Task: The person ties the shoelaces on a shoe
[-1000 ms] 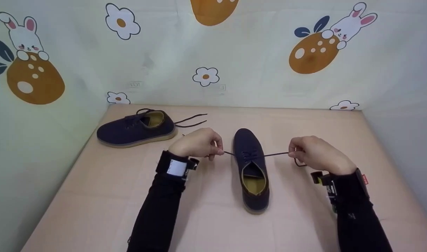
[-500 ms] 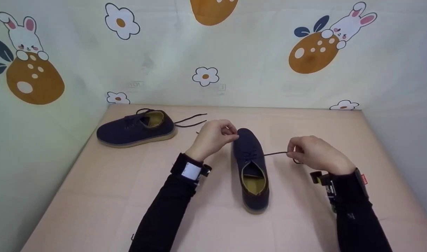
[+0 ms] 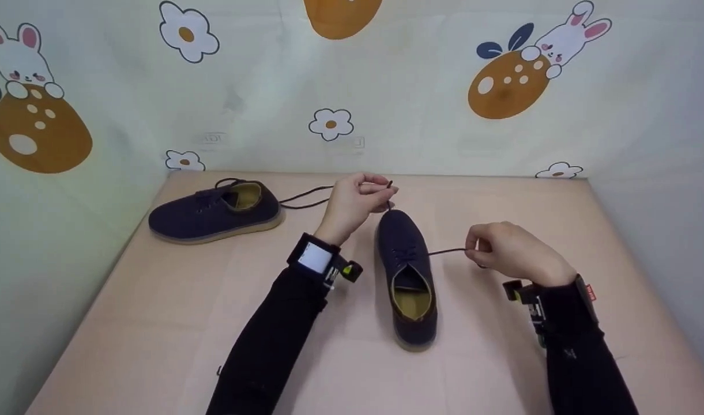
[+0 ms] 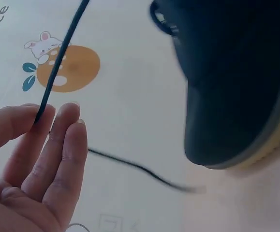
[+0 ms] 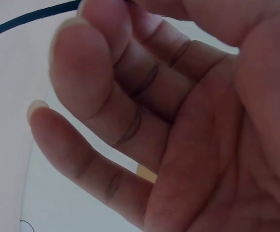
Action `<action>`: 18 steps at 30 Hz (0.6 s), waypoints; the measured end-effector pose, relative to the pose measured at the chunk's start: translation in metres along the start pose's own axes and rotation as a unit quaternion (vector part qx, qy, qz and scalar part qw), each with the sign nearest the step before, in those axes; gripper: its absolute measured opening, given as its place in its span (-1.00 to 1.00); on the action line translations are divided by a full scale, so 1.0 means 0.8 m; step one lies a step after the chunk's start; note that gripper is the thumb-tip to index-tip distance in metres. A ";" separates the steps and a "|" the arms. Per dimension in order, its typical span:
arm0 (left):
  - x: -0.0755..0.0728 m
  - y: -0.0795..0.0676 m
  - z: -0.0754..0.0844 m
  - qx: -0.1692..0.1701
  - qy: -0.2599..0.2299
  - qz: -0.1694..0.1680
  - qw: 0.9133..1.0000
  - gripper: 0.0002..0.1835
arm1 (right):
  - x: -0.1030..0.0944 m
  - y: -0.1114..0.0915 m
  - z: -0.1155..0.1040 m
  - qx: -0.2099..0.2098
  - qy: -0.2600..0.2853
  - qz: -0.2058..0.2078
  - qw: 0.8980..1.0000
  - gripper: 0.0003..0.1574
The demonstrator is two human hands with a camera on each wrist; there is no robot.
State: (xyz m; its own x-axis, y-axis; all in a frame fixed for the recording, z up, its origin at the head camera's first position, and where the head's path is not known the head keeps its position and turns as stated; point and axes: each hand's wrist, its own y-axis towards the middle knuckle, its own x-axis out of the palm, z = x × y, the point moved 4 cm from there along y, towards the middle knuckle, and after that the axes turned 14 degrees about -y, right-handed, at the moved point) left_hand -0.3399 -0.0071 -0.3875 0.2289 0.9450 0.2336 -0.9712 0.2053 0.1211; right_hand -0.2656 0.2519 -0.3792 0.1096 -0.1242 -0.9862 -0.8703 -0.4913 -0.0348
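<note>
A navy shoe with a yellow insole stands in the middle of the table, its toe pointing away from me. My left hand, just beyond the toe, pinches one dark shoelace between thumb and forefinger. In the left wrist view that shoelace runs up from the fingertips, and its loose end trails below the hand beside the shoe. To the right of the shoe, my right hand pinches the other shoelace, drawn straight out from the eyelets. The right wrist view shows the curled fingers and part of that lace.
A second navy shoe lies at the back left, toe to the left, its two laces stretching right toward my left wrist. A curtain printed with rabbits and flowers hangs behind the pale pink table.
My left hand has moved from the shoe's left side up and away, past the toe, with its lace. The right hand has hardly moved. The head view has shifted slightly.
</note>
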 end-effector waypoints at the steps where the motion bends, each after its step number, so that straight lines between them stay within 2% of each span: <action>1: 0.004 0.003 0.004 -0.001 0.002 -0.004 1.000 -0.73 | 0.000 0.000 0.000 0.001 0.000 0.000 1.000 -0.91; 4: 0.017 0.010 0.015 0.003 0.008 -0.019 1.000 -0.74 | 0.000 0.001 0.000 0.003 -0.002 0.001 1.000 -0.92; 7: 0.024 0.015 0.014 0.004 0.026 -0.026 0.999 -0.75 | 0.000 0.001 -0.001 0.003 -0.004 0.001 1.000 -0.92; 8: 0.024 0.017 0.010 0.001 0.040 -0.026 0.999 -0.75 | 0.000 0.001 -0.001 0.002 -0.005 0.000 1.000 -0.92; 10: 0.020 0.017 0.000 -0.007 0.097 -0.021 0.995 -0.75 | 0.001 0.001 -0.002 0.001 -0.004 -0.001 1.000 -0.91; 12: 0.012 0.014 -0.010 -0.018 0.187 -0.014 0.982 -0.73 | 0.001 0.001 -0.002 0.000 -0.004 -0.001 1.000 -0.91; 15: 0.001 0.000 -0.020 -0.050 0.305 -0.015 0.951 -0.57 | 0.001 0.001 -0.002 -0.002 -0.005 0.001 1.000 -0.90; 17: -0.002 -0.013 -0.023 -0.075 0.345 -0.033 0.935 -0.45 | 0.000 0.000 -0.002 -0.001 -0.005 0.003 1.000 -0.88; 18: -0.001 -0.020 -0.024 -0.088 0.345 -0.045 0.933 -0.41 | 0.000 0.000 -0.002 -0.001 -0.006 0.003 1.000 -0.88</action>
State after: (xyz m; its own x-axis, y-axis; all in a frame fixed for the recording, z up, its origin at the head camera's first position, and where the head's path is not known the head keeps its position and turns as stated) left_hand -0.3259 -0.0061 -0.4084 0.2721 0.8479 -0.4549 -0.9597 0.2734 -0.0643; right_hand -0.2648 0.2508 -0.3786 0.0985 -0.1162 -0.9883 -0.8699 -0.4924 -0.0288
